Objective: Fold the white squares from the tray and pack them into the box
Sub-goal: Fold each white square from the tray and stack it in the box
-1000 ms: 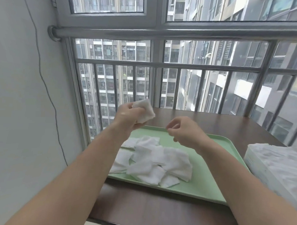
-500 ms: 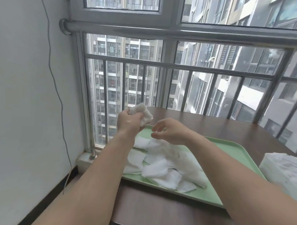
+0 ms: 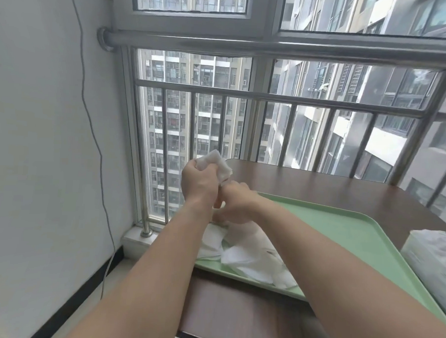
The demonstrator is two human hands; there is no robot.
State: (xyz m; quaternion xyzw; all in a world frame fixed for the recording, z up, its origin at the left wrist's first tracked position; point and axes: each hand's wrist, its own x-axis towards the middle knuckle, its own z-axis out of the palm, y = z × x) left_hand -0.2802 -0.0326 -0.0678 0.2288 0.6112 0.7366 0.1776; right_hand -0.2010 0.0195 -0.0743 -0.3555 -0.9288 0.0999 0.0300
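The left grip (image 3: 199, 185) was clenched round a folded white cloth square (image 3: 218, 163) poking above its knuckles. The right grip (image 3: 237, 206) sat below, down at the pile of loose white squares (image 3: 249, 254) in the pale green plastic tray (image 3: 354, 233) — whether it pinched one, I couldn't tell.

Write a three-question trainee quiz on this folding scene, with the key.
1. True or false: the left hand grips a white square up off the pile.
2. The tray is: A red, B green, C blue.
3. Fill in: the box sits at the tray's ___ end.
Key: 1 true; 2 B; 3 right.
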